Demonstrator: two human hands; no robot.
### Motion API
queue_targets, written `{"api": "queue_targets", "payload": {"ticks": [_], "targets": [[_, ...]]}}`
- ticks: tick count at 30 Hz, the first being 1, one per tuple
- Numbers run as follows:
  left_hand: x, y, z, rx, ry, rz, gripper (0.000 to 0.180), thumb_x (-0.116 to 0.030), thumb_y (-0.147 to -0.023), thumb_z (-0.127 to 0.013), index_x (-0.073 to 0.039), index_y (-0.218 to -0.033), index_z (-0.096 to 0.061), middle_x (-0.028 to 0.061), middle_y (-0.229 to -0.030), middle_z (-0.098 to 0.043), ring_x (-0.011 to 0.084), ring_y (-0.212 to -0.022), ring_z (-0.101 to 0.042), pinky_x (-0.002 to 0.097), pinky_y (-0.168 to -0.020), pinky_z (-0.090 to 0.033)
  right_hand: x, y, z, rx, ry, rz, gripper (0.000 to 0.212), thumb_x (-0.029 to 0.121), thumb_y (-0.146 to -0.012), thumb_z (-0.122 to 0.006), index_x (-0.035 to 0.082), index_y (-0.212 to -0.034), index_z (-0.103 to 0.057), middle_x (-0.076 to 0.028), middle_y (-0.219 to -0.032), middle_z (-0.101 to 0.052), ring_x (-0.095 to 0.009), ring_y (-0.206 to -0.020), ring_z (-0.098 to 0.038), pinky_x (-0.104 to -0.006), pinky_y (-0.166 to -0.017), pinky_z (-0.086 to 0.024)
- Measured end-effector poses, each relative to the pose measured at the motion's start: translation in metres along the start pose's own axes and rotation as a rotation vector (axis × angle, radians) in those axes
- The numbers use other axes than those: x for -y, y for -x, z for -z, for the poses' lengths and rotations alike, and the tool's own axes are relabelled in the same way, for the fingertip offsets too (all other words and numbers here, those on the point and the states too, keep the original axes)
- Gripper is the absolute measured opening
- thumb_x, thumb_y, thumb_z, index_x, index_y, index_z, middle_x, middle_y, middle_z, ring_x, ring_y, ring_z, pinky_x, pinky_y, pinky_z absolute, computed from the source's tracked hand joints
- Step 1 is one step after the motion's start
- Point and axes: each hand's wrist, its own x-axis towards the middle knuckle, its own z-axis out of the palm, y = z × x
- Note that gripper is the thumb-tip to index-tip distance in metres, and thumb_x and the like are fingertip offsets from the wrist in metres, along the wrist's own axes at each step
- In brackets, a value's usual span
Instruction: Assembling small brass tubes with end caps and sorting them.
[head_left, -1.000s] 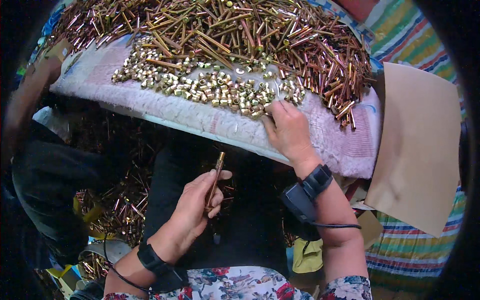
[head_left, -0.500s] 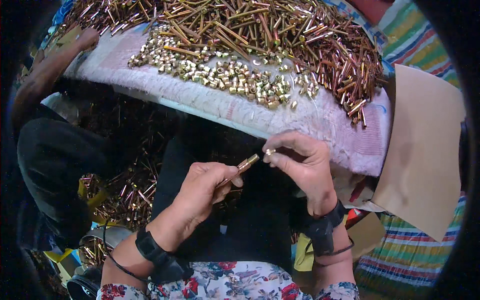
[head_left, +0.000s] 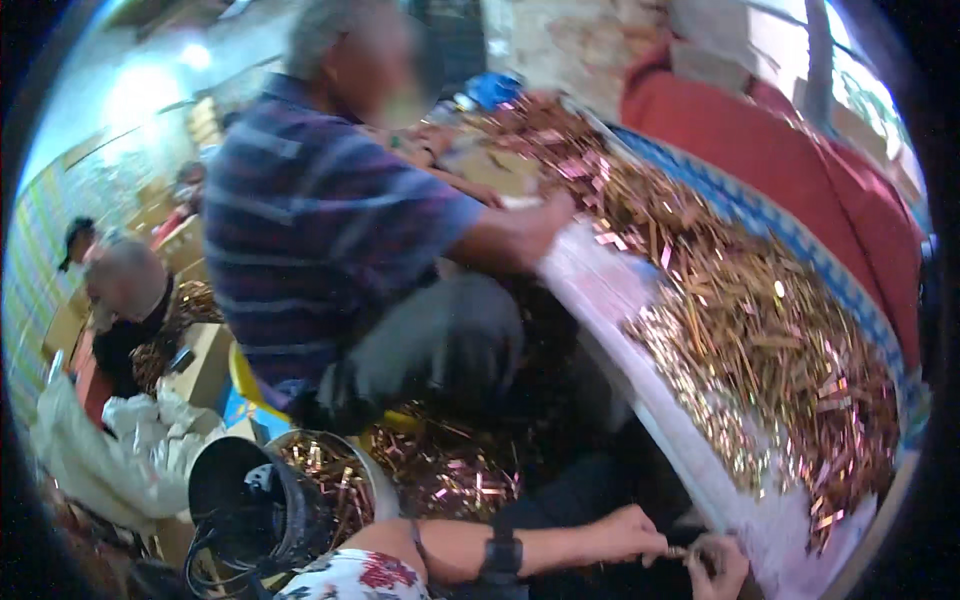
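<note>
Low at the right, my left hand (head_left: 628,535) is closed on a slim brass-coloured bolt (head_left: 676,551), whose end points to the right. My right hand (head_left: 718,566) meets that end with bent fingers and thumb. The small brass nut it held a moment ago is hidden in its fingertips, and blur hides whether the nut is on the bolt. Beyond my hands, a cloth-covered table edge (head_left: 655,425) carries a heap of loose metal rods (head_left: 770,345) and a band of small shiny nuts (head_left: 715,420).
A co-worker in a striped shirt (head_left: 330,230) sits to the left, one arm on the table. A black bucket (head_left: 245,500) and a container of metal parts (head_left: 335,480) stand below. Red cloth (head_left: 770,160) lies behind the heap. Another person (head_left: 130,300) is far left.
The view has swung left and up, bringing the co-worker and room into sight. My hands now appear lower right, and my right fingers have come up to the bolt's end.
</note>
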Motion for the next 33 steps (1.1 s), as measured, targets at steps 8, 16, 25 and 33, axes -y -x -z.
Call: {"api": "queue_targets", "payload": {"ticks": [8,16,25,33], "targets": [[-0.015,0.037,0.006,-0.002,0.029,0.08,0.027,-0.036,-0.072,-0.063,-0.01,-0.068,-0.069,0.0117,-0.065,-0.064,0.025,-0.055,-0.061,0.036,-0.044,-0.043,0.038,0.008,-0.016,-0.01,0.21,0.309,0.015,0.003,-0.082,-0.058,-0.003,-0.096,-0.057,-0.014,-0.087,-0.062,-0.021,-0.075,-0.06,-0.0298,-0.066,-0.048],[-0.025,0.082,0.004,-0.296,-0.382,-0.335,0.034,-0.034,-0.07,-0.058,-0.001,-0.066,-0.065,0.0076,-0.054,-0.058,0.0187,-0.049,-0.056,0.0326,-0.048,-0.043,0.076,0.018,-0.041,0.034,-0.214,-0.126,0.015,0.009,-0.089,-0.049,-0.004,-0.096,-0.055,-0.009,-0.074,-0.057,-0.014,-0.06,-0.051,-0.025,-0.056,-0.042],[-0.043,0.133,-0.013,-0.491,-0.59,-0.451,0.036,-0.04,-0.067,-0.066,-0.004,-0.071,-0.067,0.0128,-0.065,-0.062,0.0292,-0.06,-0.061,0.0376,-0.05,-0.045,0.08,0.033,-0.038,0.156,-0.137,-0.087,0.02,0.016,-0.092,-0.046,-0.002,-0.093,-0.055,-0.004,-0.073,-0.052,-0.01,-0.061,-0.045,-0.0229,-0.055,-0.037],[-0.052,0.164,-0.01,-0.146,0.031,-0.076,0.032,-0.032,-0.076,-0.062,-0.005,-0.06,-0.064,0.0023,-0.048,-0.051,0.0136,-0.04,-0.045,0.0269,-0.04,-0.035,0.084,0.027,-0.038,0.099,0.303,0.511,0.019,0.016,-0.09,-0.051,-0.001,-0.097,-0.057,-0.016,-0.087,-0.058,-0.025,-0.072,-0.054,-0.034,-0.064,-0.045]]}}
